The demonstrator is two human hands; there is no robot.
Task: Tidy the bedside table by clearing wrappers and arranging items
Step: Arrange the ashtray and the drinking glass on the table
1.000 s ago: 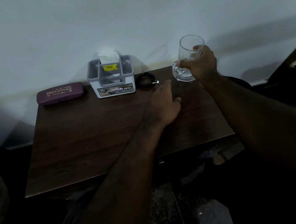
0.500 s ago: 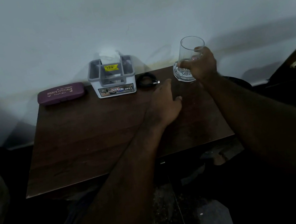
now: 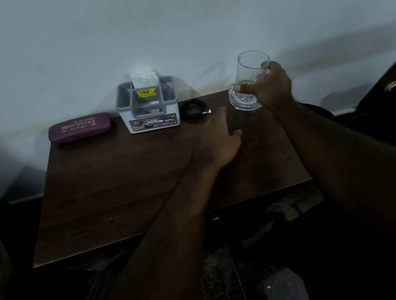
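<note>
A pale wall (image 3: pixel 173 25) (shadowed at right) rises above dark speckled floor (image 3: pixel 225 287).

The spectacle case (image 3: pixel 80 127) lies at the bedside table's (image 3: pixel 110 188) ten o'clock, the organiser (image 3: pixel 148 111) at twelve. The cable (image 3: pixel 193 109) lies at one, the glass (image 3: pixel 248 83) at two.

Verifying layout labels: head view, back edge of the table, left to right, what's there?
purple spectacle case → white organiser box → coiled black cable → glass, gripped by the right hand.
</note>
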